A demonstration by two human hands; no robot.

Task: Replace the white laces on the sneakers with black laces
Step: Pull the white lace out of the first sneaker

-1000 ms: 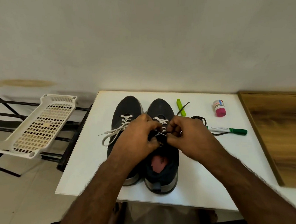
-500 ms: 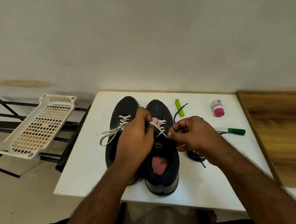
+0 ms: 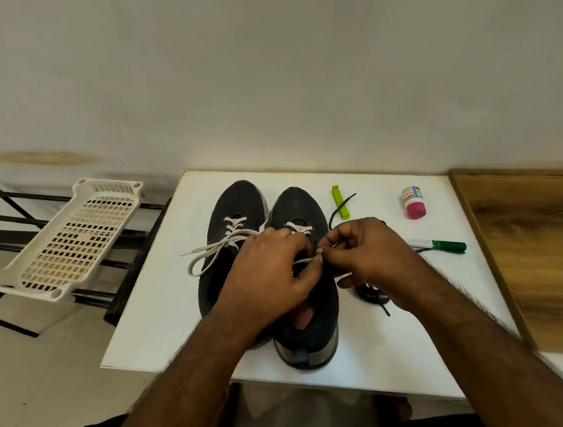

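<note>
Two dark sneakers stand side by side on the white table, toes toward the wall. The left sneaker keeps its white lace, loose ends trailing left. On the right sneaker only the top crossing of white lace shows. My left hand rests over that shoe's tongue, fingers curled on its white lace. My right hand pinches the same lace beside it. A black lace lies bunched under my right wrist, another end near the toe.
A lime green clip, a small bottle with a pink cap and a green marker lie at the back right. A wooden surface adjoins the table on the right. A white plastic rack shelf sits on black bars left.
Both hands have drawn a length of white lace out of the right sneaker, and they now meet closer together over its tongue. The left sneaker has not moved.
</note>
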